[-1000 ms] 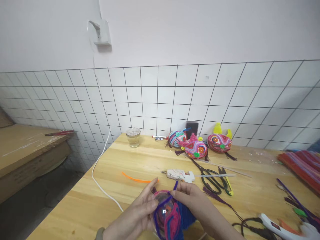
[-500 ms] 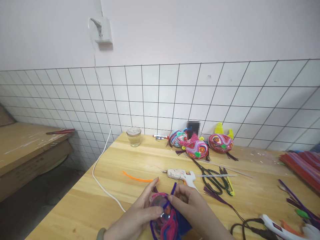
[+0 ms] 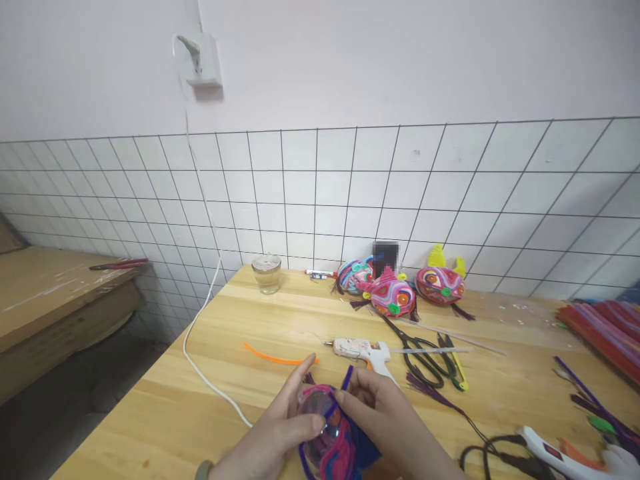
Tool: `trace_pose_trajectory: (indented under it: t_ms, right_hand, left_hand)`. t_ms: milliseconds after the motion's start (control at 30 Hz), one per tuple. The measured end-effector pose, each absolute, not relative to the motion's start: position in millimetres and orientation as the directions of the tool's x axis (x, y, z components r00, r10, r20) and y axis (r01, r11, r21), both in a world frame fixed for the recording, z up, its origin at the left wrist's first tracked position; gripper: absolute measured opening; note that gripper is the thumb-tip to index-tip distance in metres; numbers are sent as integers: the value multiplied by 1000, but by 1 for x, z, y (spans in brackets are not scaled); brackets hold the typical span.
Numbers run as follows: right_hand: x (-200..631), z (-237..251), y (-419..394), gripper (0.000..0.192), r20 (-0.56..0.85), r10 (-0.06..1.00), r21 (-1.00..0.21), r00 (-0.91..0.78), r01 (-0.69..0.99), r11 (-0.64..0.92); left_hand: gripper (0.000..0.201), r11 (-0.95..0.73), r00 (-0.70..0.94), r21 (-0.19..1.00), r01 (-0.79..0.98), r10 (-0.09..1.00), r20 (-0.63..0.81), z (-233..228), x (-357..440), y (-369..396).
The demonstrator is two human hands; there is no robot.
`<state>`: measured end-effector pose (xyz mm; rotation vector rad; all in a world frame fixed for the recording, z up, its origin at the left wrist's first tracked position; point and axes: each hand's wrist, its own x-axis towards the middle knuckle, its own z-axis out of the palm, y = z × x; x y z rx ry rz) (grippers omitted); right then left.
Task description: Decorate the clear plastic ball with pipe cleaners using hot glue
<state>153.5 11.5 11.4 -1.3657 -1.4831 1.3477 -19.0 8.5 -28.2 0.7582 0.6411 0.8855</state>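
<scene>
Low in the head view, my left hand [image 3: 287, 423] is closed around a rounded, clear-shelled craft piece [image 3: 336, 452] with pink, blue and purple strips on it. The left thumb presses on its clear top. My right hand [image 3: 377, 407] pinches a purple fuzzy strip [image 3: 348, 377], a pipe cleaner by its look, which lies across the piece. Dark blue material shows under the right fingers. A white glue gun [image 3: 357, 349] lies just beyond my hands, and an orange pipe cleaner [image 3: 273, 357] lies beyond the left fingertips.
Black-handled scissors [image 3: 420, 357] and a yellow cutter [image 3: 459, 373] lie right of the glue gun. Several finished fish-like crafts [image 3: 393, 295] stand near the wall, with a glass cup [image 3: 267, 273] to their left. A white power strip [image 3: 550, 450] and striped strips [image 3: 605, 333] occupy the right.
The view has shifted very slightly. Both hands keep nearly the same hold on the craft piece and the purple strip.
</scene>
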Motion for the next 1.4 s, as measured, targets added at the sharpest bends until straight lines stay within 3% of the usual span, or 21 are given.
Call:
trace_pose_trajectory:
  t_ms: [867,1200,1400]
  right_hand:
    - [147,14,6,23,-108,978,-936,-176,349,-40]
    - [157,9,11,38,-213,930,-975,-301,128,-182]
    - [155,9,12,28,-176,931,-983,-321,101,-151]
  left_hand:
    - [95,421,477,803,-423,856,-198,-27,-17,6]
    - [98,469,457,787,-401,847,-272,-10,-14,5]
    - [96,449,440,799,-401,859,-262,-21,-15,7]
